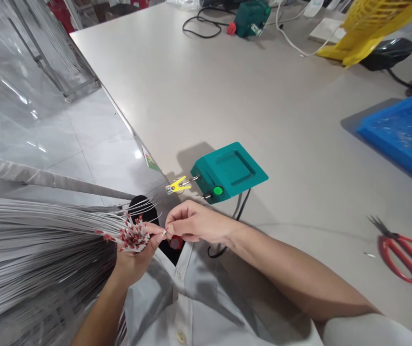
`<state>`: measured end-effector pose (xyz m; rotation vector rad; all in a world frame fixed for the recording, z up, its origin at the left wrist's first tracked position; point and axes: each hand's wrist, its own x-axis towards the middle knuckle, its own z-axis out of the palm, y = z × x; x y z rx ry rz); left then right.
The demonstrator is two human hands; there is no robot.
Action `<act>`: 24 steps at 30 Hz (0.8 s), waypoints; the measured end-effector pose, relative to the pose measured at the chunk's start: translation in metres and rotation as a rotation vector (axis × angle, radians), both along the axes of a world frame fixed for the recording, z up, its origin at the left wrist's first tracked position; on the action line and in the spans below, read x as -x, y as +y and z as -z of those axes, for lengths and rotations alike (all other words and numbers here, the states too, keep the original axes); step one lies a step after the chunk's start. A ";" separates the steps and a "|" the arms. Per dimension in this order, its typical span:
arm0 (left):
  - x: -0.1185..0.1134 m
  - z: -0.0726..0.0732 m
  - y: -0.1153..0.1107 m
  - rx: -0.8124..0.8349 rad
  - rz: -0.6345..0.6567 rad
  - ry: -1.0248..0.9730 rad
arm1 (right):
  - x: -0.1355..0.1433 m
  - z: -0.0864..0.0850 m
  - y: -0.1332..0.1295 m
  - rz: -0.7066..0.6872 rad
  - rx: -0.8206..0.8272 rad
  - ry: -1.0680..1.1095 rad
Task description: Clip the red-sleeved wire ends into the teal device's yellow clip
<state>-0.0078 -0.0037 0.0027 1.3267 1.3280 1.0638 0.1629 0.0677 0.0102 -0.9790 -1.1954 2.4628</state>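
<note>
My left hand (137, 254) is closed around a bundle of thin grey wires (136, 235) whose ends are tipped red and white. Between its thumb and finger, one small wire end meets the fingertips of my right hand (187, 223), which pinches at that same tip. Just beyond my hands, at the table's edge, sits a green box (233, 168) with a green button and metal posts. A yellow clip (179, 185) is fastened on one of its posts. More long grey wires (47, 230) spread out to the left.
Red-handled scissors (402, 252) lie on the right of the table (199, 86). Behind them is a blue tray (400, 139) of small clear pieces. A yellow basket (375, 29) and another green device (251, 18) with cables stand at the back. A metal rack (40, 53) is beyond the left edge.
</note>
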 end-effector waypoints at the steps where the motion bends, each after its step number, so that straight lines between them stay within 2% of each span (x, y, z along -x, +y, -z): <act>1: -0.001 0.000 0.000 0.005 0.000 0.016 | 0.001 0.002 0.000 -0.009 0.081 0.033; 4: -0.005 0.001 0.001 0.014 -0.111 0.017 | 0.004 0.007 -0.002 -0.030 0.177 0.008; 7: -0.010 0.005 0.003 0.063 -0.258 -0.057 | 0.008 0.007 -0.007 0.081 0.054 -0.096; 9: -0.013 0.006 0.005 0.103 -0.301 -0.091 | 0.008 0.004 -0.010 0.166 -0.157 -0.143; 11: -0.015 0.004 0.007 0.126 -0.315 -0.094 | 0.007 -0.001 -0.011 0.183 -0.511 -0.180; 14: -0.017 -0.002 0.009 0.163 -0.273 -0.089 | 0.004 -0.006 -0.011 0.126 -1.092 -0.225; 16: -0.017 -0.004 0.009 0.213 -0.198 -0.098 | 0.002 -0.006 -0.012 0.065 -1.382 -0.302; 18: -0.016 -0.003 0.010 0.264 -0.129 -0.115 | -0.001 -0.006 -0.012 -0.023 -1.569 -0.440; 20: -0.016 -0.001 0.010 0.307 -0.124 -0.121 | -0.006 -0.006 -0.011 -0.074 -1.699 -0.589; 24: -0.020 -0.002 0.015 0.350 -0.253 -0.107 | -0.020 -0.013 0.004 0.039 -1.879 -0.774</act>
